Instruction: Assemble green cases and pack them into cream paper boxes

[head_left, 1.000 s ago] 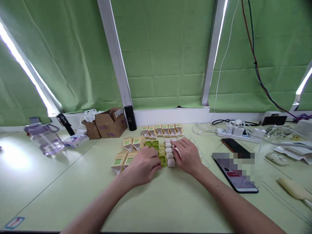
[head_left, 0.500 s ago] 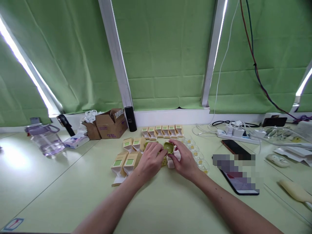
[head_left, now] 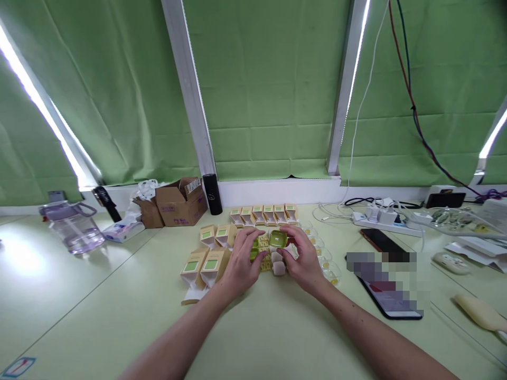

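The right hand (head_left: 304,259) has its thumb and fingers clamped on a small green square dish (head_left: 278,239), raised over the middle of the table (head_left: 253,343), while the left hand (head_left: 241,261) curves with thumb and fingers apart near other green dishes (head_left: 254,255), contact being impossible to tell. Between the hands lie yellow cut-out pieces (head_left: 264,258) and pale rounded blocks (head_left: 279,268), with clear plastic shells (head_left: 331,269) beyond the right hand. Small open cartons (head_left: 216,262) stand beside the left hand, and a row of further cartons (head_left: 263,214) stands toward the table's far edge.
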`<state>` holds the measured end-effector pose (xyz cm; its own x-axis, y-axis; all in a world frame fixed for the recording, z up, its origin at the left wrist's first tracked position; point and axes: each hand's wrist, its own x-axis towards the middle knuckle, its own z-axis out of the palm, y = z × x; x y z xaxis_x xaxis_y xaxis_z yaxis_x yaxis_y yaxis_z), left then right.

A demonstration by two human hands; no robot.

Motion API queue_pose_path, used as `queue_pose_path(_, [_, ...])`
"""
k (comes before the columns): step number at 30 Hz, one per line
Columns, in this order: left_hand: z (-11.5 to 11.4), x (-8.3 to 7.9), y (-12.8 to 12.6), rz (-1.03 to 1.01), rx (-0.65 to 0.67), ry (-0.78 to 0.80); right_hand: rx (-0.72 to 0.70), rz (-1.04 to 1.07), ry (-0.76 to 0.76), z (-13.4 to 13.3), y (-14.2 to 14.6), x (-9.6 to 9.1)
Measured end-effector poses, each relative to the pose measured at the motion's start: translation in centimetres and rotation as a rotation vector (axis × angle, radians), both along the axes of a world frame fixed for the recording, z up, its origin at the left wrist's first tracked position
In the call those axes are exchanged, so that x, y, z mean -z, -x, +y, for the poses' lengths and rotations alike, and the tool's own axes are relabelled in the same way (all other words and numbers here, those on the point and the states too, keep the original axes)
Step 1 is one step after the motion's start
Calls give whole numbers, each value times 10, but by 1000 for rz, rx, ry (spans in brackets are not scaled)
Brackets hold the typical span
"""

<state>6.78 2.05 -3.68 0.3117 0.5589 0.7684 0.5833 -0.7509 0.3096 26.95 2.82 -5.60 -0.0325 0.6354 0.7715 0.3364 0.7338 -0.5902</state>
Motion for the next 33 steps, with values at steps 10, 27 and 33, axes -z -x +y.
queue_pose_path(10, [1, 10, -6, -62, 94, 144, -79, -5, -10, -7, 8, 6])
queue_pose_path(27, [0, 6, -6, -142, 62, 128, -152, 132, 81, -5, 7, 9])
queue_pose_path(33, [0, 5, -5, -146, 73, 120, -213, 214, 146, -2, 8, 10])
